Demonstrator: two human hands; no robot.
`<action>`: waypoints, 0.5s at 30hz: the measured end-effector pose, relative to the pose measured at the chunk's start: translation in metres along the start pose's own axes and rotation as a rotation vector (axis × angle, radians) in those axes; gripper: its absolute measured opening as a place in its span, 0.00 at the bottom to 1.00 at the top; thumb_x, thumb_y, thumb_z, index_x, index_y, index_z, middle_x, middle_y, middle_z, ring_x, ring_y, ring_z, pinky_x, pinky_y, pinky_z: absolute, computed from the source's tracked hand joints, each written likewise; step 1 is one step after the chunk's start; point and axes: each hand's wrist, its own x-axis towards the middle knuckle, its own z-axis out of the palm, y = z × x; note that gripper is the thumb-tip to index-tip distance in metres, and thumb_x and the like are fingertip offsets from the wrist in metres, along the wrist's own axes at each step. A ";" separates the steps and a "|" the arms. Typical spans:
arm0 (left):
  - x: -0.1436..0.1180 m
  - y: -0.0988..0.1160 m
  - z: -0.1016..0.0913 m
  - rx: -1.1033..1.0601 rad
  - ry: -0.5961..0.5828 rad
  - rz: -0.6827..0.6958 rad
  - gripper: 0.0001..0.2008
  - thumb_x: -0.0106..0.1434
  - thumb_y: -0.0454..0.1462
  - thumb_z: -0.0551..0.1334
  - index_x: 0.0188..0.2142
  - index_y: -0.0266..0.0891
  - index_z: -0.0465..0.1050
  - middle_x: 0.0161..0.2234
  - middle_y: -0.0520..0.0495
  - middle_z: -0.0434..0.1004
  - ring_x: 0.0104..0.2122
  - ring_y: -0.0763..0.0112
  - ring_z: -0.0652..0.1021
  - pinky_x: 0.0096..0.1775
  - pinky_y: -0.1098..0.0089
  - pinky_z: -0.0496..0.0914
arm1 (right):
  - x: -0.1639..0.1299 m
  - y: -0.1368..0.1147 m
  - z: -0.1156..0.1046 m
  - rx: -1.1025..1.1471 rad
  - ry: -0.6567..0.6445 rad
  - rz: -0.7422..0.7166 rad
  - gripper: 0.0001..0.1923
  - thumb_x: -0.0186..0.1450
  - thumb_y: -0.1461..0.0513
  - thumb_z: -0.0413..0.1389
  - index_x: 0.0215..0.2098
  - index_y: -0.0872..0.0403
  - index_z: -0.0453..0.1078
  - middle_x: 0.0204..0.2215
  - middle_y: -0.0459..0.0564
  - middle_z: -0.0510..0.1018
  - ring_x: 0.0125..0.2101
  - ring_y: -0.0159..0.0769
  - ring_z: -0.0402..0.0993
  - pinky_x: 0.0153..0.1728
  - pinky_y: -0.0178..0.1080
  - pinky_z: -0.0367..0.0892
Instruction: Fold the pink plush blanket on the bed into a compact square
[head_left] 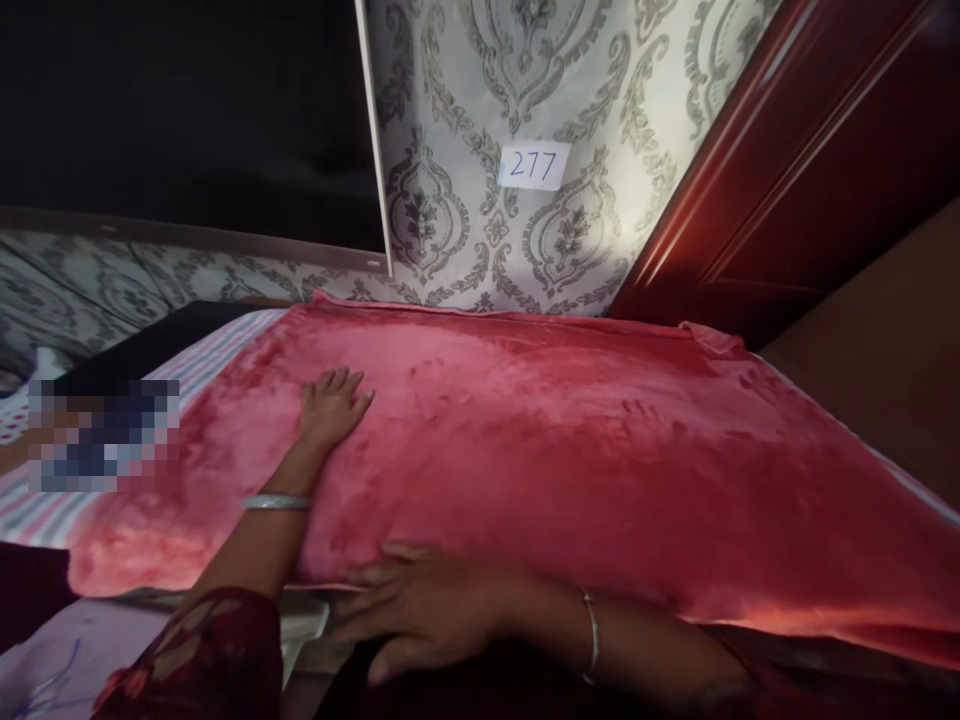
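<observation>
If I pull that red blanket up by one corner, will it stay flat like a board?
Probably not. The red blanket drapes over the bed edge and keeps hand marks in its plush, so it looks soft and floppy. It would likely sag and fold. The left hand lies flat on it.

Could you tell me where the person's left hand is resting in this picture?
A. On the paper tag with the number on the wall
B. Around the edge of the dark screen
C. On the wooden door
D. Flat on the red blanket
D: the left hand lies palm down with fingers spread on the red blanket, well away from the wall, while the right hand sits at the blanket's near edge.
</observation>
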 end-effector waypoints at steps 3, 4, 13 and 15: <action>-0.001 0.000 0.002 -0.005 0.018 0.001 0.29 0.70 0.47 0.47 0.66 0.39 0.63 0.68 0.36 0.60 0.67 0.49 0.59 0.63 0.43 0.55 | -0.006 0.018 -0.024 0.081 0.218 0.081 0.21 0.77 0.57 0.44 0.63 0.51 0.67 0.58 0.48 0.76 0.57 0.32 0.72 0.63 0.40 0.62; -0.001 0.001 0.002 -0.008 0.020 0.002 0.29 0.70 0.47 0.47 0.65 0.39 0.63 0.68 0.36 0.60 0.67 0.49 0.59 0.63 0.43 0.55 | -0.007 0.031 -0.038 0.037 0.366 0.183 0.20 0.76 0.59 0.45 0.63 0.49 0.67 0.59 0.48 0.75 0.58 0.34 0.71 0.62 0.42 0.63; -0.003 0.000 0.005 -0.013 0.016 -0.011 0.28 0.71 0.48 0.47 0.66 0.42 0.62 0.68 0.39 0.61 0.68 0.51 0.59 0.64 0.45 0.54 | 0.031 0.068 -0.054 -0.388 0.270 0.496 0.36 0.72 0.48 0.53 0.72 0.54 0.52 0.72 0.59 0.47 0.71 0.52 0.40 0.69 0.59 0.40; -0.003 0.000 0.005 -0.018 0.012 -0.010 0.28 0.71 0.48 0.47 0.66 0.41 0.62 0.68 0.39 0.60 0.68 0.51 0.59 0.65 0.45 0.53 | 0.035 0.040 -0.024 -0.329 0.129 0.215 0.35 0.70 0.46 0.54 0.70 0.51 0.56 0.72 0.56 0.49 0.71 0.49 0.41 0.69 0.58 0.42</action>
